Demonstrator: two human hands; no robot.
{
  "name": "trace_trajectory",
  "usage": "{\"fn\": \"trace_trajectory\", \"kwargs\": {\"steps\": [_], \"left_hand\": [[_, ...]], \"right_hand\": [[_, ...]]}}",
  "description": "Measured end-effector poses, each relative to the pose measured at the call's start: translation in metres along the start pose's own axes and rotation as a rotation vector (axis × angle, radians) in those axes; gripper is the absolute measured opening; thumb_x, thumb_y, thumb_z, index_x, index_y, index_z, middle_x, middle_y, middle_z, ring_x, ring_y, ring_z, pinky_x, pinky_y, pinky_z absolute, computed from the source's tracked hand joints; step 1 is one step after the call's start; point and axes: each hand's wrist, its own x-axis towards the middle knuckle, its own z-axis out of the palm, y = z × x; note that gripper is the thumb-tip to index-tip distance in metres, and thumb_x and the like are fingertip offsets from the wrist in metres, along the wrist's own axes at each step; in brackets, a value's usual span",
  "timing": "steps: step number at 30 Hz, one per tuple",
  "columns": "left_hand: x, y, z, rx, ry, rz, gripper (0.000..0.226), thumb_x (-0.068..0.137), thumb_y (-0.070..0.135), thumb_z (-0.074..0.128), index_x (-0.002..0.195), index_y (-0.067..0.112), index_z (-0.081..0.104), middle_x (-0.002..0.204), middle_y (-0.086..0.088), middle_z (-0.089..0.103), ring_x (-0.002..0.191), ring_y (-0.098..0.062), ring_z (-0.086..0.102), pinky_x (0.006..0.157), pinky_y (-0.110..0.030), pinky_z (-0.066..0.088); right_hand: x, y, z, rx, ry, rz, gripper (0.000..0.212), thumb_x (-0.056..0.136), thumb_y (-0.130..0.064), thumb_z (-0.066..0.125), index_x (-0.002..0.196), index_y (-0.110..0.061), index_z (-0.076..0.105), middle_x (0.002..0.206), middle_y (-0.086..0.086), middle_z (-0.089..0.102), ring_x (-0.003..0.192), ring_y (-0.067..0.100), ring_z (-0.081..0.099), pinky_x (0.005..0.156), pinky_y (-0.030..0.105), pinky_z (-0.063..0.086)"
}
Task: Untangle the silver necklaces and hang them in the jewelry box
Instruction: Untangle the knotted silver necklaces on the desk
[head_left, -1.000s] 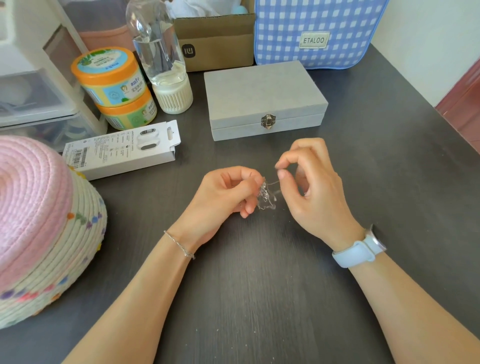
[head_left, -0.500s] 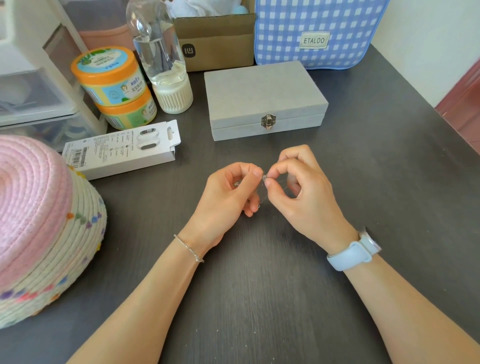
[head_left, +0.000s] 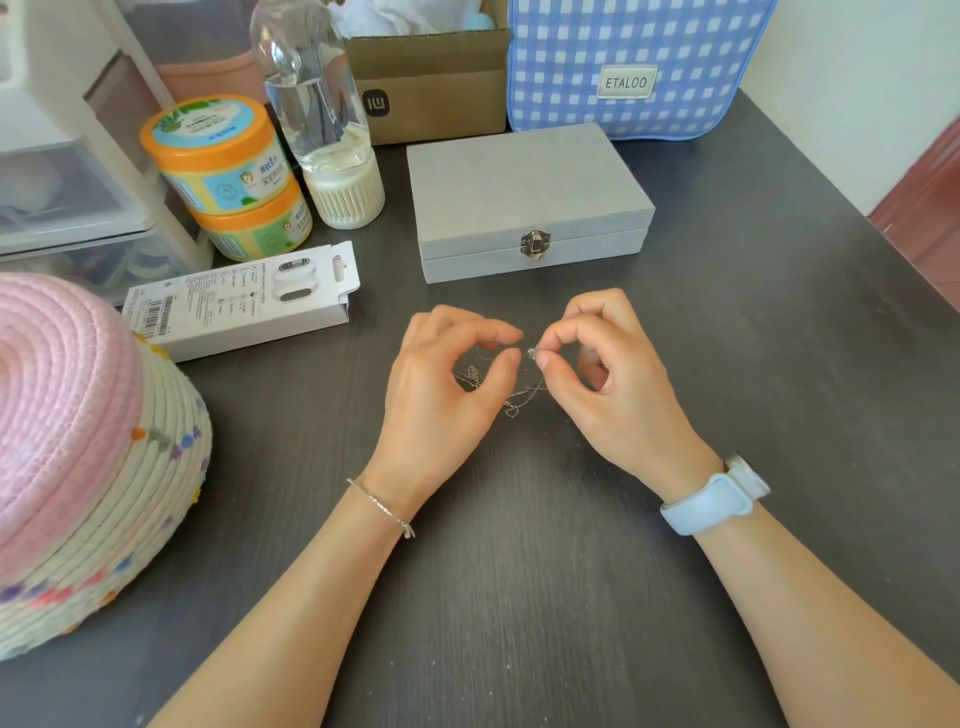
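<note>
Head view: the silver necklaces lie as a small snarl of fine chain on the dark desk, low between the two hands and just in front of the jewelry box. The right hand pinches one bit of chain between thumb and forefinger and lifts it a little, with strands trailing down to the heap. The left hand is curled in a ring, its thumb and forefinger tips close but slightly apart; whether a strand runs between them is too fine to tell, though chain shows under its palm. The hands sit close together, nearly touching at the fingertips

By my judgement the task is at an early stage: the chains look knotted, none has been drawn free, and the jewelry box sits shut with its clasp down, so opening it and hanging the necklaces are all left to do
</note>
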Motion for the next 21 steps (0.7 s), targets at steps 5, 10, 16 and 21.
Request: {"fn": "trace_trajectory", "kwargs": {"steps": [5,10,16,21], "left_hand": [[-0.0011,-0.0012,0.0009,0.083,-0.008,0.049,0.009,0.076,0.037,0.053,0.074,0.034,0.061,0.077,0.014,0.058,0.088,-0.004,0.046,0.087,-0.027,0.036],[-0.0004,-0.0017,0.0022,0.246,-0.002,0.11,0.014,0.074,0.035,0.052,0.07,0.027,0.063,0.074,0.018,0.052,0.087,-0.004,0.044,0.089,-0.023,0.024],[0.0021,0.0008,-0.003,-0.048,-0.148,0.011,0.004,0.068,0.037,0.051,0.066,0.035,0.054,0.071,0.016,0.054,0.081,-0.001,0.047,0.08,-0.015,0.034],[0.0033,-0.0061,-0.0068,-0.006,-0.195,0.038,0.004,0.069,0.039,0.051,0.066,0.037,0.051,0.071,0.014,0.054,0.081,-0.003,0.047,0.081,-0.02,0.035]], "right_hand": [[-0.0013,-0.0001,-0.0007,-0.074,-0.027,-0.047,0.01,0.081,-0.028,0.054,0.079,-0.02,0.058,0.094,-0.018,0.039,0.054,0.002,0.042,0.055,0.025,0.033],[-0.0018,-0.0018,-0.0011,-0.12,-0.056,-0.085,0.019,0.076,-0.036,0.047,0.078,-0.019,0.054,0.099,-0.01,0.042,0.051,0.005,0.04,0.052,0.024,0.031],[-0.0024,-0.0037,-0.0038,-0.093,-0.077,-0.112,0.013,0.076,-0.033,0.048,0.079,-0.021,0.053,0.1,-0.007,0.043,0.054,0.003,0.041,0.052,0.027,0.035],[-0.0021,-0.0014,-0.0038,-0.076,-0.108,-0.118,0.01,0.079,-0.035,0.047,0.079,-0.026,0.051,0.1,-0.013,0.042,0.055,0.004,0.042,0.055,0.024,0.035]]}}
